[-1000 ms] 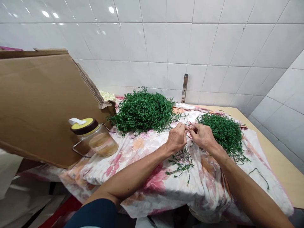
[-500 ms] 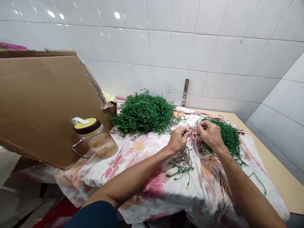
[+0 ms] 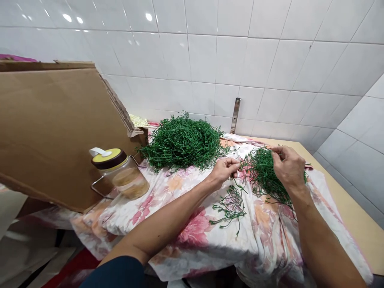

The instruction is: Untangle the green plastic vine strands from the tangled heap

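My left hand (image 3: 225,171) is closed, thumb and forefinger pinching a thin green stem (image 3: 243,164) with small knobbed tips. My right hand (image 3: 288,168) hovers over the right side of a smaller pile of green stems (image 3: 264,168). Its fingers are bent in toward the thumb; whether a stem is between them is hidden. Just below my left hand, a small loose bunch of green stems (image 3: 231,206) lies on the flowered cloth (image 3: 168,208). To the left and farther back rises a larger heap of the same stems (image 3: 186,142).
A jar (image 3: 129,182) with a yellow-and-brown lid and wire handle stands on the left, beside a large cardboard box (image 3: 54,136). White tiled wall (image 3: 201,60) closes off the back, with a metal strip (image 3: 235,115) against it. Bare tabletop (image 3: 357,212) shows at the right edge.
My right hand has moved right, away from my left hand, and is now over the smaller pile. My left hand has barely shifted and keeps its pinch.
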`<control>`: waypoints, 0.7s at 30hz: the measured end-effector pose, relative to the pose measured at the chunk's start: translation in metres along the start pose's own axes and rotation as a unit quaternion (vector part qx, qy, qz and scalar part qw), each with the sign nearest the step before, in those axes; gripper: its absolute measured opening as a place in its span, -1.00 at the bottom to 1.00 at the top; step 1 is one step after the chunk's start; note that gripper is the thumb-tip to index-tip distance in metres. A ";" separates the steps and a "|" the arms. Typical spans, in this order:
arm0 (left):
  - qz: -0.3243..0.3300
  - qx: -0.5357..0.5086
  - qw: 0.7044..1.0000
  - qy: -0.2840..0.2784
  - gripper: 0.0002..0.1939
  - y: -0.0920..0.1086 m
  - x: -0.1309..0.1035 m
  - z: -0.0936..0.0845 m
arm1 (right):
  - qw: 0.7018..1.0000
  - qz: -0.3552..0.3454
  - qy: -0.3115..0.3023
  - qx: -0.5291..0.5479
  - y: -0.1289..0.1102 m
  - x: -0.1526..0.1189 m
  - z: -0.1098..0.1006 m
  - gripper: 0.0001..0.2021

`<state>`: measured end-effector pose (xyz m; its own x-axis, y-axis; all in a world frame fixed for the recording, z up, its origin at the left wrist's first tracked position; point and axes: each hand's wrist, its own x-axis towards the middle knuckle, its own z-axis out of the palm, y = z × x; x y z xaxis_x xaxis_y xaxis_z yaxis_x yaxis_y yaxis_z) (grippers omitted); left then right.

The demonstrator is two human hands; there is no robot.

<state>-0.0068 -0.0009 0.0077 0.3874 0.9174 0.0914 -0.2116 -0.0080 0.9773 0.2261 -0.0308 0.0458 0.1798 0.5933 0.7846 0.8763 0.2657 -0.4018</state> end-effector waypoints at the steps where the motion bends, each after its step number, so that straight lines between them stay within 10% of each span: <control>1: 0.002 0.005 1.000 -0.001 -0.59 0.000 0.000 0.000 | 1.000 0.004 -0.003 -0.005 0.003 0.001 0.000 -0.82; 7: 0.020 0.027 0.999 0.015 -0.61 0.002 -0.002 0.001 | 1.000 -0.007 -0.005 0.023 -0.013 -0.001 -0.005 -0.74; 14: 0.035 0.059 0.997 0.021 -0.59 -0.002 0.000 0.000 | 0.954 0.011 -0.249 0.165 -0.048 -0.019 0.005 -0.74; 21: 0.037 0.050 0.998 0.018 -0.59 -0.005 0.002 -0.001 | 0.937 0.062 -0.291 0.182 -0.047 -0.022 0.017 -0.79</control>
<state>-0.0059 0.0009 0.0026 0.3408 0.9266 0.1592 -0.1480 -0.1144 0.9824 0.1738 -0.0437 0.0391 -0.0976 0.9224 0.3736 0.6354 0.3467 -0.6899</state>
